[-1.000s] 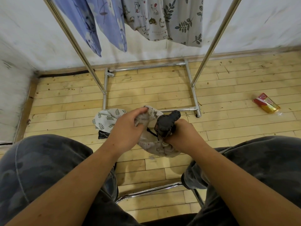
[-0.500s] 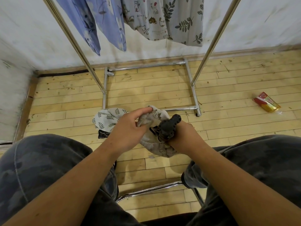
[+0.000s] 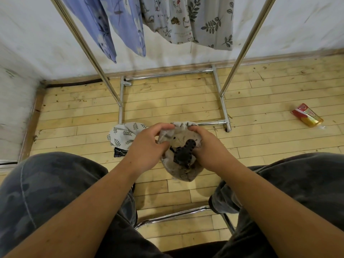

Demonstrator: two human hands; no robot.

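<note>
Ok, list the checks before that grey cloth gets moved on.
1. Left hand grips grey cloth: ok.
2. Right hand grips its other edge: ok.
3. Black clip clamped onto the cloth: cannot tell.
4. Cloth hangs clear of the floor: ok.
5. Free space on the rack rail: cannot tell, rail out of view.

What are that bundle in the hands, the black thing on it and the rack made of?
The bundle looks like soft fabric, matte beige: it sags and creases. The black piece seems matte hard plastic with a toothed edge, perhaps rubber. The rack is polished metal: mirror-bright tubes.
</note>
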